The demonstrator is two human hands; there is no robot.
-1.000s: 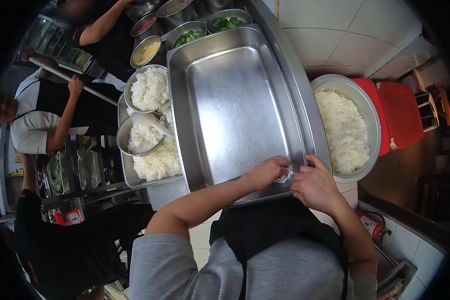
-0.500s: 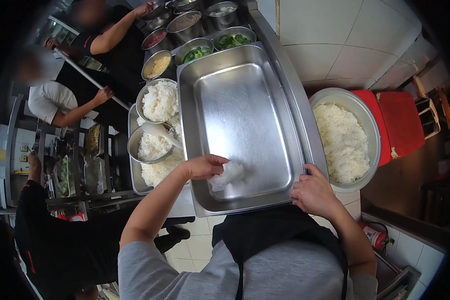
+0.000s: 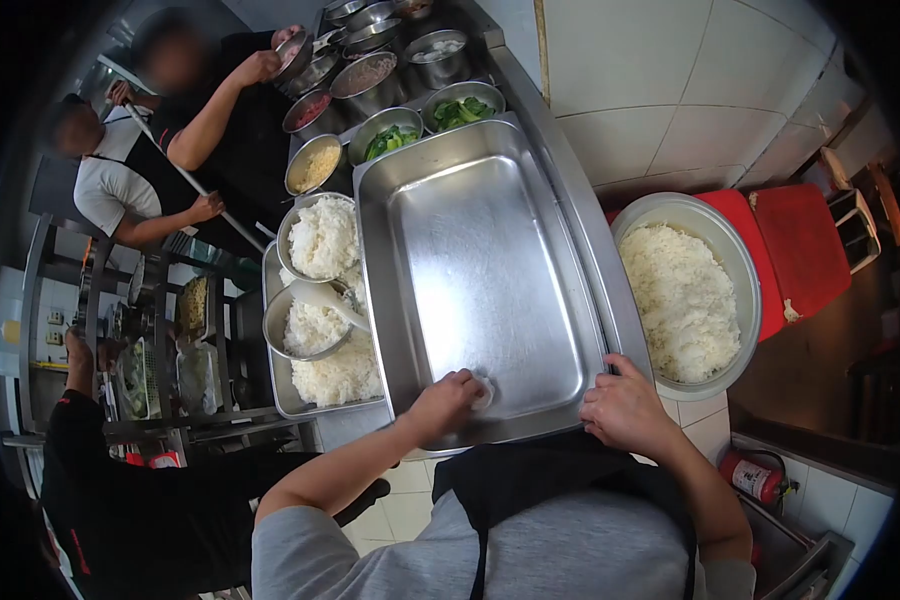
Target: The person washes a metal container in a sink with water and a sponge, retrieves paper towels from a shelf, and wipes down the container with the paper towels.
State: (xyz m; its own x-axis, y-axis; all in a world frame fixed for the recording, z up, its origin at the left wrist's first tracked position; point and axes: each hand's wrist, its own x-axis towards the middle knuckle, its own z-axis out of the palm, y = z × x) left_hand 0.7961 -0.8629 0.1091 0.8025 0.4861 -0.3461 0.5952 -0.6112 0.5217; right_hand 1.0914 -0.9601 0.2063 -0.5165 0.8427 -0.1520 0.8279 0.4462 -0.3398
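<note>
A large rectangular steel tray [image 3: 485,260] lies before me, bare metal showing inside. Low in it, my left hand [image 3: 450,405] is closed around a crumpled white wad [image 3: 483,393], pressed to the tray's floor. Most of the wad is hidden by the fingers; whether it is thin plastic or tissue I cannot tell. My right hand [image 3: 625,408] grips the tray's near right corner, fingers curled at the rim. Left of the tray, steel bowls of cooked rice [image 3: 323,237] sit on a rice-filled pan [image 3: 282,400], with a white rice paddle [image 3: 332,303] in the lower bowl.
Steel pots with greens [image 3: 464,112], shredded yellow food [image 3: 320,165] and other ingredients line the far end. A big tub of rice [image 3: 751,300] stands right, beside a red box [image 3: 800,245]. Co-workers [image 3: 235,130] stand left. A fire extinguisher [image 3: 750,475] is low right.
My left hand has moved slightly right and down with the wad, which is now bunched smaller under the fingers. My right hand stays at the tray corner. The view has shifted a little.
</note>
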